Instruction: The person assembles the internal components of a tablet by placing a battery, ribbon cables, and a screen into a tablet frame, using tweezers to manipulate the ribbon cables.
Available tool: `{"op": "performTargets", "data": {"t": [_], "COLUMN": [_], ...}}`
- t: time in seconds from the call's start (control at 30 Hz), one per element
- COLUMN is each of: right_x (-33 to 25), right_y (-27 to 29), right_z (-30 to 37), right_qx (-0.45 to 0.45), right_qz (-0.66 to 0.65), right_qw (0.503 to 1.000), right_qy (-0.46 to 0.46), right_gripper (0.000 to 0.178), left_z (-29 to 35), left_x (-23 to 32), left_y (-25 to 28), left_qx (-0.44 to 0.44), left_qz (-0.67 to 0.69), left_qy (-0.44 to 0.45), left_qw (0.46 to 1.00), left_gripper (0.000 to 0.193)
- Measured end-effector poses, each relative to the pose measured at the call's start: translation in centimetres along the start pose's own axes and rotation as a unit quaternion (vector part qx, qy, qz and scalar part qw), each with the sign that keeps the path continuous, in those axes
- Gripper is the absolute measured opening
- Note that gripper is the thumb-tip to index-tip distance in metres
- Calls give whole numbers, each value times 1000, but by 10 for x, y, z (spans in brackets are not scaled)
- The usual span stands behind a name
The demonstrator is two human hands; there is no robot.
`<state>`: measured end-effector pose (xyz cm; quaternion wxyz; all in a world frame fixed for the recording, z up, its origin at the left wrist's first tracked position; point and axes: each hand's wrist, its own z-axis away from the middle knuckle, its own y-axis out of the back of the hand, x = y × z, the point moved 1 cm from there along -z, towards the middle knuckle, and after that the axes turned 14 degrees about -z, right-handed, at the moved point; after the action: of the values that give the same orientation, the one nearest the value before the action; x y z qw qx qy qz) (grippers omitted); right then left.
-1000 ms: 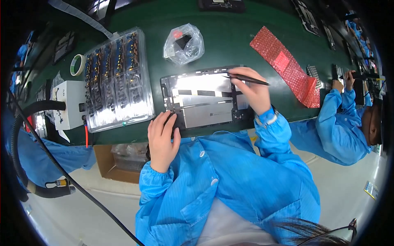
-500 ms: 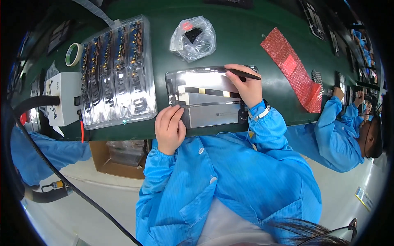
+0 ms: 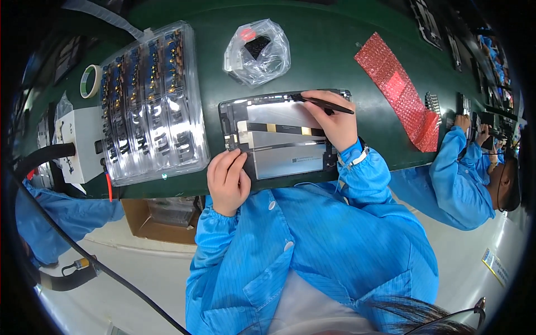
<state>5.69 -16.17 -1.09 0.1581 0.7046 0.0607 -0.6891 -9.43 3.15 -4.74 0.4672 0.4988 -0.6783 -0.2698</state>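
An opened tablet (image 3: 285, 163) with its silver inside showing lies flat on the green bench in front of me. A dark strip with gold patches crosses its middle. My right hand (image 3: 335, 124) pinches slim black tweezers (image 3: 329, 105), their tip at the tablet's far edge. That hand is over the tablet's right side and hides part of it. My left hand (image 3: 228, 181) is at the near left corner, its fingertips resting on the tablet's edge with the thumb apart; it grips nothing that I can see.
A clear tray (image 3: 153, 106) of small circuit parts stands left, beside a white box (image 3: 84, 145) and a tape roll (image 3: 91, 81). A clear plastic bag (image 3: 258, 53) lies beyond the tablet. Red bubble wrap (image 3: 396, 89) is at right. Farther right, a co-worker (image 3: 463, 178) sits.
The tweezers' tip has shifted slightly left along the tablet's far edge, and the tool lies at a slightly different angle. My left hand remains at the near left corner. The view has moved a little.
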Motion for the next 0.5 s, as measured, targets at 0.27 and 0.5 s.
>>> {"op": "performTargets", "data": {"t": [0.27, 0.5], "right_x": [1, -18], "right_y": [-2, 25], "right_z": [-7, 17], "right_qx": [-21, 36], "right_qz": [42, -126], "right_qw": [999, 986], "right_qy": [22, 104], "right_gripper": [18, 14], "left_z": [-4, -32], "left_x": [-4, -12], "left_y": [3, 82], "left_qx": [13, 53], "left_qz": [-5, -4], "left_qy": [2, -73], "left_qw": [1000, 996], "left_gripper": [33, 32]}}
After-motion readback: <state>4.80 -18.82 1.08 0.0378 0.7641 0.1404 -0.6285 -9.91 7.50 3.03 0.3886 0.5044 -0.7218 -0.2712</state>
